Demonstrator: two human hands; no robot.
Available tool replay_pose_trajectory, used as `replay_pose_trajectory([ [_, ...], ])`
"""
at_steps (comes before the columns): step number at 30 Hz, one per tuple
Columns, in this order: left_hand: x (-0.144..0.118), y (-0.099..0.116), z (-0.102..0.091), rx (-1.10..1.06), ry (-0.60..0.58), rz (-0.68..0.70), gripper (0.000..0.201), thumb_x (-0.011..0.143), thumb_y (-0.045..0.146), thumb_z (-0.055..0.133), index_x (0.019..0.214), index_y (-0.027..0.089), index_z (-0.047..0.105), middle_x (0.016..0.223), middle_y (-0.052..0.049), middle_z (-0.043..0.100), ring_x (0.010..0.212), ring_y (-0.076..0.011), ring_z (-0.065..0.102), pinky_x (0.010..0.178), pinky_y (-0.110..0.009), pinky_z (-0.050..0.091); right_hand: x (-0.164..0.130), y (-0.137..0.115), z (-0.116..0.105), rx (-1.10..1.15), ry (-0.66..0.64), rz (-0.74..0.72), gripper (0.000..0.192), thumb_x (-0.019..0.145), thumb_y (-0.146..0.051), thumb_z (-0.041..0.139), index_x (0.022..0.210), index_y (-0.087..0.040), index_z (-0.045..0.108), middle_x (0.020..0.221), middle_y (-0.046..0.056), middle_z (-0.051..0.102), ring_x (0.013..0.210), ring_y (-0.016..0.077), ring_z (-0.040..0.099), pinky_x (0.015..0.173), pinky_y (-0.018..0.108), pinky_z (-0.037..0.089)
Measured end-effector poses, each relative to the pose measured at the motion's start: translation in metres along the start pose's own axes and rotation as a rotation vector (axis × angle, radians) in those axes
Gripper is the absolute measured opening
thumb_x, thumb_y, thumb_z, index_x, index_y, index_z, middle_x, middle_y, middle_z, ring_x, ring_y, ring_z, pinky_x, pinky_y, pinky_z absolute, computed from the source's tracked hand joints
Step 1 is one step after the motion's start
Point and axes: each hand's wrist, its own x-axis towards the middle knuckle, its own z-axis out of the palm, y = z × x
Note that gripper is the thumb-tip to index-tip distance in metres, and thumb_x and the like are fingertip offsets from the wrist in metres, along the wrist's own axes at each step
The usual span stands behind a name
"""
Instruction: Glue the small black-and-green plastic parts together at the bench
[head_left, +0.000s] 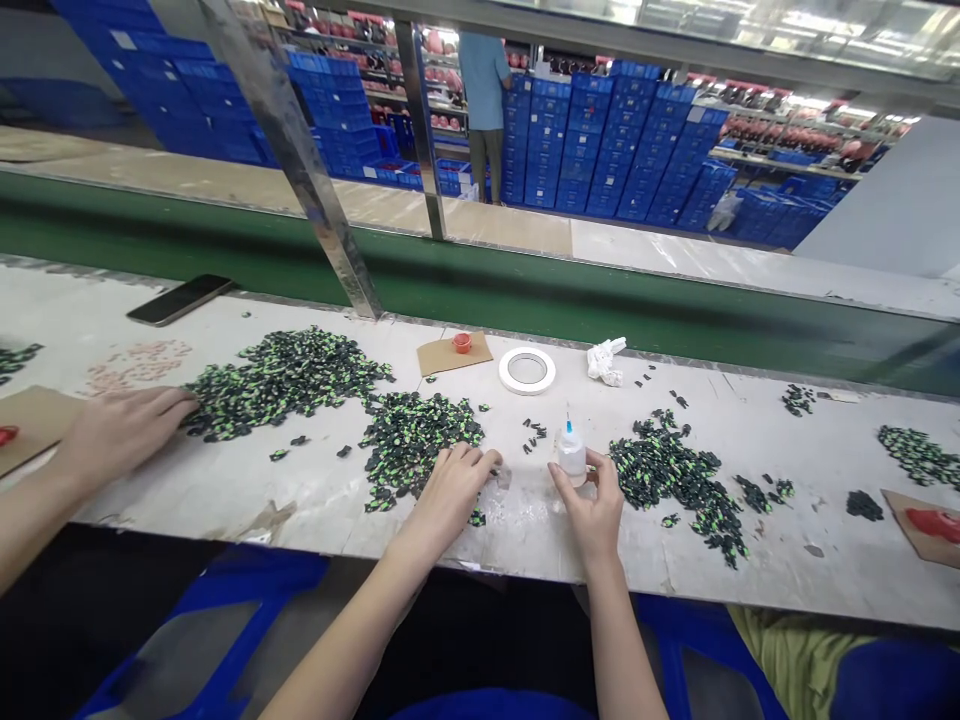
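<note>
My right hand [595, 505] grips a small clear glue bottle [571, 452] with a blue nozzle, standing upright on the white worktable [315, 490]. My left hand [454, 490] rests palm down beside it, fingertips at the edge of a pile of small black-and-green parts [416, 435]; I cannot tell whether it pinches one. Another heap of the same parts [675, 475] lies just right of the bottle.
A co-worker's hand [120, 430] at the left touches a larger pile of parts [281, 378]. A tape roll [527, 370], a cardboard piece with a red cap [454, 352], crumpled paper [606, 360] and a phone [180, 299] lie behind. A green conveyor [525, 295] and a metal post [315, 190] stand beyond.
</note>
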Motion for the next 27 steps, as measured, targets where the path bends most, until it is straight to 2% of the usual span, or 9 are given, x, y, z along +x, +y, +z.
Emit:
replay_pose_trajectory([
  [3,-0.001,0.006,0.005,-0.135,0.048,0.052,0.037,0.086,-0.001,0.047,0.107,0.024,0.065,0.09,-0.004,0.067,0.088,-0.0203,0.056,0.075,-0.032,0.04,0.0,0.0,-0.001,-0.013,0.031,-0.075,0.03,0.078,-0.045,0.068,0.092,-0.019,0.062,0.087,0.007,0.064,0.076,0.0197,0.056,0.057,0.029,0.046],
  [7,-0.003,0.015,0.014,-0.294,0.081,0.066,0.024,0.087,0.008,0.056,0.097,0.024,0.07,0.088,-0.003,0.071,0.086,-0.0198,0.06,0.076,-0.033,0.044,0.0,0.001,-0.002,-0.004,0.028,-0.131,0.029,0.081,-0.043,0.065,0.097,-0.019,0.061,0.09,0.008,0.063,0.079,0.0204,0.056,0.056,0.029,0.046],
  [10,-0.004,0.02,0.024,-0.383,0.131,0.076,0.022,0.084,0.008,0.06,0.091,0.024,0.073,0.09,-0.003,0.071,0.084,-0.0186,0.061,0.077,-0.032,0.047,-0.001,0.003,-0.001,0.013,0.001,-0.148,0.029,0.084,-0.042,0.061,0.101,-0.019,0.06,0.09,0.008,0.063,0.079,0.0203,0.056,0.056,0.029,0.046],
  [14,-0.009,0.023,0.033,-0.388,0.182,0.014,0.02,0.082,0.01,0.063,0.085,0.025,0.076,0.085,-0.004,0.067,0.083,-0.0189,0.06,0.076,-0.031,0.049,-0.002,0.006,-0.001,0.025,-0.039,-0.179,0.028,0.087,-0.039,0.058,0.106,-0.019,0.059,0.09,0.007,0.063,0.08,0.0202,0.057,0.058,0.029,0.046],
  [18,-0.016,0.023,0.036,-0.364,0.16,-0.042,0.026,0.084,0.009,0.06,0.094,0.027,0.075,0.08,-0.002,0.065,0.08,-0.0184,0.057,0.075,-0.031,0.049,-0.002,0.005,-0.003,0.054,-0.058,-0.18,0.028,0.086,-0.037,0.059,0.108,-0.019,0.06,0.092,0.007,0.064,0.083,0.0209,0.058,0.064,0.031,0.048],
  [22,-0.021,0.023,0.038,-0.375,0.185,-0.065,0.025,0.084,0.01,0.059,0.093,0.028,0.074,0.087,-0.003,0.066,0.085,-0.0195,0.057,0.078,-0.034,0.047,-0.003,0.002,-0.008,0.159,-0.067,-0.049,0.03,0.083,-0.039,0.061,0.104,-0.019,0.064,0.094,0.007,0.066,0.086,0.0229,0.062,0.075,0.036,0.05],
  [27,-0.02,0.025,0.034,-0.437,0.168,-0.168,0.015,0.081,0.011,0.062,0.085,0.024,0.069,0.089,-0.002,0.068,0.09,-0.0219,0.059,0.081,-0.037,0.044,-0.012,0.005,-0.018,0.367,-0.043,0.247,0.032,0.074,-0.039,0.068,0.096,-0.016,0.068,0.084,0.007,0.071,0.074,0.0234,0.066,0.064,0.033,0.051],
])
